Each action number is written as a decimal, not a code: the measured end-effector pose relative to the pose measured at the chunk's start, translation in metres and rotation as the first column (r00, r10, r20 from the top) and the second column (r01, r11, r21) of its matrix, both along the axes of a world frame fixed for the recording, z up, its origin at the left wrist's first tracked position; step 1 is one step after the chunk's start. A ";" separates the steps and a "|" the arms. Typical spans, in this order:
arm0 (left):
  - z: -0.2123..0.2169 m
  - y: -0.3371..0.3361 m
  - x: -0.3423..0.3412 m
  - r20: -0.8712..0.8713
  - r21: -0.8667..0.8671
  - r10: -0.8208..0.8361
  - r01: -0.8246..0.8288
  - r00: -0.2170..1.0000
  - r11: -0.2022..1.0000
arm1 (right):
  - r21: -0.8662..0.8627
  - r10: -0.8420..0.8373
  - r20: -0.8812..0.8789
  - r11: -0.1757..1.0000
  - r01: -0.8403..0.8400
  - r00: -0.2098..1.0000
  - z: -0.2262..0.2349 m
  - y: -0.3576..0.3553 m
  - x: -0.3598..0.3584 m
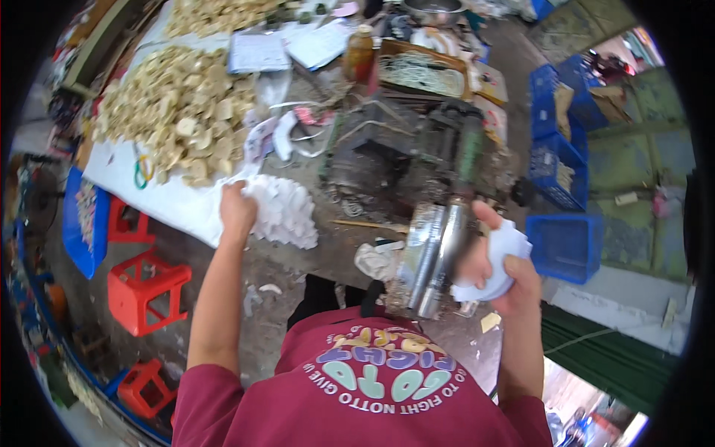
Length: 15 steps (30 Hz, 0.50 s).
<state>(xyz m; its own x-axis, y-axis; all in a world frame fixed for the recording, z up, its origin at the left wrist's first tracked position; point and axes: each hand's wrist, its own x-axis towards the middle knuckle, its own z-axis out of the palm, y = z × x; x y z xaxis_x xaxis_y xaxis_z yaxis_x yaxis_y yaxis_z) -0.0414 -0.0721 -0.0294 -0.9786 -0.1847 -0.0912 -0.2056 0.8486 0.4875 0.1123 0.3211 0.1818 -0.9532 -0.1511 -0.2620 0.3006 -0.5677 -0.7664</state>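
Item 1: white stack [509, 247], approx. 3–4 o'clk of view, just beside metal rollers [438, 253]; long axis approx. 7-to-1, as w/ rollers. R hand [520, 281] clasps it, thumb vs. fingers.
Item 2: white pile [281, 212], 9 o'clk, on table [126, 170]; long axis 10-to-4. L hand [238, 211] at its 10 o'clk end, fingers curled; can't tell if pinching any.
Item 3: beige pcs [179, 112], heaped, 10 o'clk.
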 end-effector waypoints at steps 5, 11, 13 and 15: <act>0.031 0.022 0.015 -0.386 -0.080 -0.074 0.046 0.920 0.996 | -0.078 -0.021 -0.012 0.997 0.020 1.000 0.002 -0.004 -0.007; 0.144 0.138 0.107 0.154 0.917 -0.412 0.025 0.898 0.398 | -0.296 -0.325 -0.173 0.918 0.266 0.930 -0.001 -0.035 -0.028; 0.159 0.152 0.138 0.127 0.991 -0.677 -0.124 0.725 0.053 | -0.277 -0.435 -0.191 0.884 0.377 0.880 0.007 -0.065 -0.036; 0.165 0.178 0.149 -0.074 0.919 -0.601 -0.180 0.796 -0.351 | -0.238 -0.394 -0.320 0.914 0.330 0.862 -0.001 -0.085 -0.033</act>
